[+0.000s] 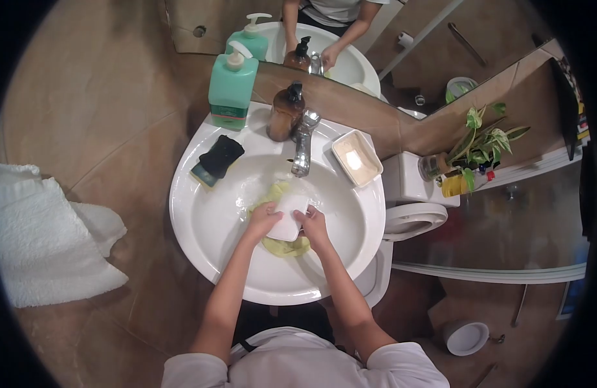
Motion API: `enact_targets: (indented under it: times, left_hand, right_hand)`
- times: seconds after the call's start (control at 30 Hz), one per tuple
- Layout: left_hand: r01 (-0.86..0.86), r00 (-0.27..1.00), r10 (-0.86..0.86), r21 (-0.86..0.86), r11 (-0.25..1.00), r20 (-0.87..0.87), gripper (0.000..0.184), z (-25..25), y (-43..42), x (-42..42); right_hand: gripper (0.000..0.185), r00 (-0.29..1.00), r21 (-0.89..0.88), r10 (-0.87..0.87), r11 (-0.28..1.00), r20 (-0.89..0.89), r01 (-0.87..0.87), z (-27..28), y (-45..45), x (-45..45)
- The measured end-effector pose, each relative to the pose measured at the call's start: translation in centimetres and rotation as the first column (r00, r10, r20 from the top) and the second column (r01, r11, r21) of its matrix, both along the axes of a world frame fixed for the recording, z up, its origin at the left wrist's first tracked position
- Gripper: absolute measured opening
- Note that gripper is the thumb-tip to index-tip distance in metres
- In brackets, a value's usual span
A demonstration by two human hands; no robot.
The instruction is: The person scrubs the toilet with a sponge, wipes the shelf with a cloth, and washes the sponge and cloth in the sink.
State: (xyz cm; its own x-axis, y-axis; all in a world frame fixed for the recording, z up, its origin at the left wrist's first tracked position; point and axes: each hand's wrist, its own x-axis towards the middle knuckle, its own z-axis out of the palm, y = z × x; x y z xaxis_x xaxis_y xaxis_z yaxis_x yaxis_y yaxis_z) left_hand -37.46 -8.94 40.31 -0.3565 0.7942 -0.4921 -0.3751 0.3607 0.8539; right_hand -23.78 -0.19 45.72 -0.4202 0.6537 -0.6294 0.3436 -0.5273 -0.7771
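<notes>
Both my hands hold a small white rectangular dish-like piece (288, 220) with rounded corners, low over the basin of the white sink (214, 255). My left hand (264, 218) is closed on its left side, thumb on top. My right hand (313, 224) grips the right side, also with the thumb on top; its other fingers are mostly hidden underneath. Below the piece, a wet yellow-green cloth (287, 248) lies in the basin. The chrome faucet (302, 152) stands just beyond my hands.
A green pump bottle (232, 90), a brown pump bottle (285, 113), a black-and-yellow sponge (219, 158) and a white rectangular dish with a beige inside (356, 158) sit around the sink. White towels (52, 236) hang left. A toilet (415, 220) and potted plant (483, 145) are right; a mirror (402, 84) is behind.
</notes>
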Motion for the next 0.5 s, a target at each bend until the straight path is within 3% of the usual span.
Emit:
enact_targets:
  times: [0.03, 0.07, 0.1, 0.13, 0.17, 0.2, 0.23, 0.27, 0.3, 0.33, 0.4, 0.43, 0.5]
  left_hand:
    - [0.034, 0.995, -0.037, -0.035, 0.999, -0.089, 0.037, -0.9, 0.3, 0.5]
    - [0.066, 0.982, -0.078, -0.072, 0.995, -0.175, 0.04, -1.8, 0.4, 0.8]
    - [0.141, 0.969, -0.158, -0.101, 0.985, -0.19, 0.043, -1.5, 0.4, 0.7]
    - [0.147, 0.969, -0.164, -0.101, 0.984, -0.186, 0.043, 0.0, 0.5, 0.7]
    - [0.121, 0.993, -0.12, -0.152, 0.981, 0.015, 0.042, 1.6, 0.6, 0.5]
    - [0.106, 0.976, -0.061, -0.209, 0.972, 0.211, 0.042, 3.2, 0.5, 0.5]
    - [0.112, 0.975, -0.067, -0.205, 0.972, 0.211, 0.042, 4.2, 0.3, 0.4]
    - [0.198, 0.876, -0.143, -0.072, 0.978, 0.46, 0.044, 4.9, 0.1, 0.1]
    - [0.244, 0.709, -0.232, 0.076, 0.967, 0.666, 0.046, 5.2, 0.0, 0.1]
    - [0.248, 0.705, -0.235, 0.077, 0.966, 0.669, 0.046, 5.1, 0.0, 0.3]
    - [0.309, 0.848, -0.335, 0.129, 0.942, 0.411, 0.044, 4.8, 0.0, 0.7]
    - [0.28, 0.901, -0.281, 0.05, 0.959, 0.331, 0.043, 4.7, 0.2, 0.9]
    - [0.236, 0.898, -0.249, 0.079, 0.968, 0.364, 0.042, 5.9, 0.4, 1.1]
  right_hand:
    - [0.041, 0.993, 0.26, 0.086, 0.96, 0.085, -0.105, -0.3, 0.2, 0.5]
    - [0.042, 0.971, 0.491, 0.143, 0.843, 0.19, -0.22, -0.6, 0.3, 1.0]
    - [0.042, 0.972, 0.49, 0.137, 0.845, 0.192, -0.216, -0.2, 0.0, 1.3]
    - [0.042, 0.945, 0.722, 0.145, 0.614, 0.293, -0.318, 0.9, -0.5, 1.6]
    - [0.043, 0.912, 0.858, 0.117, 0.312, 0.392, -0.409, 2.1, -1.1, 1.8]
    - [0.043, 0.912, 0.857, 0.111, 0.314, 0.395, -0.409, 3.5, -1.8, 1.9]
    - [0.042, 0.861, 0.806, 0.112, 0.307, 0.497, -0.505, 5.1, -2.5, 1.8]
    - [0.042, 0.798, 0.745, 0.113, 0.299, 0.593, -0.596, 6.2, -3.1, 1.6]
    - [0.046, 0.764, 0.674, 0.217, 0.368, 0.607, -0.64, 6.6, -3.5, 1.6]
    - [0.046, 0.763, 0.672, 0.214, 0.371, 0.609, -0.641, 6.3, -3.8, 2.2]
    - [0.056, 0.761, 0.791, 0.319, 0.051, 0.565, -0.609, 6.0, -3.9, 3.0]
    - [0.072, 0.702, 0.703, 0.206, 0.085, 0.681, -0.706, 7.2, -3.9, 3.4]
    - [0.079, 0.757, 0.741, 0.157, 0.157, 0.634, -0.653, 7.2, -3.3, 4.2]
